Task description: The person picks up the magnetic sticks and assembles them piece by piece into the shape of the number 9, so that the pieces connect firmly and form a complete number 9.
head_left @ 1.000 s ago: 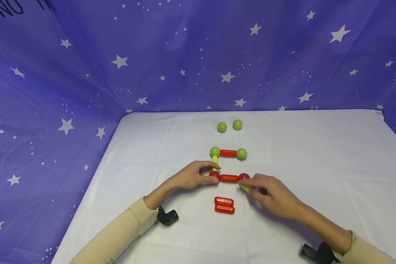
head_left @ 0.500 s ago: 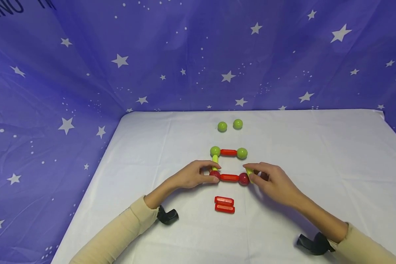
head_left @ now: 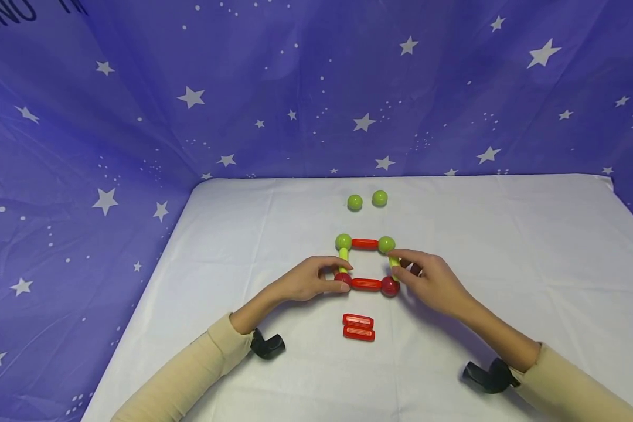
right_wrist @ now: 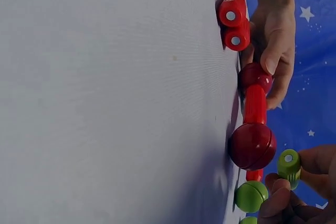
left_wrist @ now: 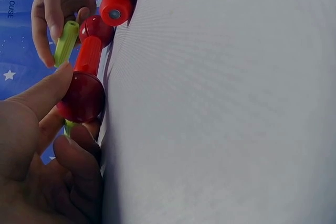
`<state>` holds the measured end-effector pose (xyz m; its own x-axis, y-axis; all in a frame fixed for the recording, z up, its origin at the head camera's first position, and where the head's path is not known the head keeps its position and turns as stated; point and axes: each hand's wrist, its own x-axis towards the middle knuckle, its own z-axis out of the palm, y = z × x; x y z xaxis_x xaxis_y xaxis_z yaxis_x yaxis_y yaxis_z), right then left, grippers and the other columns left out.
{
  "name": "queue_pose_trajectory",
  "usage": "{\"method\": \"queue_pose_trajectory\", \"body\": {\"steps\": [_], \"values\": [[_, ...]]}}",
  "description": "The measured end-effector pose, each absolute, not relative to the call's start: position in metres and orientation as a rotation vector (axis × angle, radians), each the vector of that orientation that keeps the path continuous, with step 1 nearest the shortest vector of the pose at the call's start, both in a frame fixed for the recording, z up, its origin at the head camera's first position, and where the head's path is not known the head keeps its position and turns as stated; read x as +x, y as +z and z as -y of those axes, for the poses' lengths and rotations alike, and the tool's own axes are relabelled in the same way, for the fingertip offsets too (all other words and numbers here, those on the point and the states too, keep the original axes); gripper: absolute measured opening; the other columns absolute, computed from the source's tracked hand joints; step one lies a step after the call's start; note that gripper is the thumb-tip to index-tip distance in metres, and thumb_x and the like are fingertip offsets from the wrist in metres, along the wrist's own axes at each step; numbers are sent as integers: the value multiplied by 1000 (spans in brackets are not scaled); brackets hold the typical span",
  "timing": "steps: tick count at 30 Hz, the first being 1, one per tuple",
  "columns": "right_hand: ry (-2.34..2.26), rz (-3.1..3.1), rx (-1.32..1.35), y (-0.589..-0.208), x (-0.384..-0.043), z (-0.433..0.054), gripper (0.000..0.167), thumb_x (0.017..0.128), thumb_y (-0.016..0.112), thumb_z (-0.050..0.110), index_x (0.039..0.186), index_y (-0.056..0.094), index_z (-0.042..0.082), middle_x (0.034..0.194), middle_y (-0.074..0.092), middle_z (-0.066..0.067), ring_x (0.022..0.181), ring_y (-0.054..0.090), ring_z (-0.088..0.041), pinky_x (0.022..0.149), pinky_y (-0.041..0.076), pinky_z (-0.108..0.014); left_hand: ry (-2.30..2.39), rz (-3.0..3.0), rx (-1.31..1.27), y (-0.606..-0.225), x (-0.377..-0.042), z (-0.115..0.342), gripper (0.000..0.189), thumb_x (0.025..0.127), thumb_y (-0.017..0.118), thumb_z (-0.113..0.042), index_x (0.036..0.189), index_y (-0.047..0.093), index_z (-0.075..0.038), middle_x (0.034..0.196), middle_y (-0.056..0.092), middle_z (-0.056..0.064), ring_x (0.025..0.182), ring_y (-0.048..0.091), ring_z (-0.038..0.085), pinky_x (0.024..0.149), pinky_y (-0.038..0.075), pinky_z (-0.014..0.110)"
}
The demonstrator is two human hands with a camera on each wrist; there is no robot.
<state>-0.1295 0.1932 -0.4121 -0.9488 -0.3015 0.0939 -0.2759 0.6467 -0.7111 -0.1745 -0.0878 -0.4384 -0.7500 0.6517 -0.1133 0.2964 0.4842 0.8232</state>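
My left hand (head_left: pixel 316 278) grips the near-left dark red ball (left_wrist: pixel 81 98) between thumb and fingers. A red rod (head_left: pixel 366 285) joins that ball to a second dark red ball (head_left: pixel 390 286) on the right. Behind, another red rod (head_left: pixel 365 243) links a left green ball (head_left: pixel 343 241) with a right green ball (head_left: pixel 386 244). One yellow-green rod (head_left: pixel 343 258) runs along the left side. My right hand (head_left: pixel 429 281) pinches a second yellow-green rod (right_wrist: pixel 289 167) by the right side, between the green and red balls. Its metal-tipped near end stands apart from the red ball in the right wrist view.
Two loose red rods (head_left: pixel 358 333) lie side by side in front of the frame of rods. Two loose green balls (head_left: pixel 354 202) sit farther back on the white cloth (head_left: pixel 506 246). A blue starry backdrop (head_left: pixel 295 88) rises behind the table.
My right hand has carried the yellow-green rod from in front of the right red ball away from me, to the gap before the right green ball. My left hand has stayed in place.
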Motion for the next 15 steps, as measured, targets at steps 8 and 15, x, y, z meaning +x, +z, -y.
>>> {"method": "queue_pose_trajectory", "body": {"steps": [8, 15], "values": [[-1196, -2818, -464, -415, -136, -190, 38, 92, 69, 10, 130, 64, 7, 90, 64, -2, 72, 55, -17, 59, 47, -29, 1178, -2317, 801, -438, -174, 88, 42, 88, 77, -33, 125, 66, -18, 103, 59, -4, 77, 49, 17, 66, 39, 27], [-1195, -2816, -461, -419, -140, -189, 39, 92, 69, 9, 130, 63, 8, 90, 64, -3, 70, 55, -17, 58, 47, -29, 1168, -2326, 793, -438, -174, 88, 41, 88, 77, -32, 125, 66, -19, 101, 59, -5, 75, 49, 15, 65, 40, 26]]}}
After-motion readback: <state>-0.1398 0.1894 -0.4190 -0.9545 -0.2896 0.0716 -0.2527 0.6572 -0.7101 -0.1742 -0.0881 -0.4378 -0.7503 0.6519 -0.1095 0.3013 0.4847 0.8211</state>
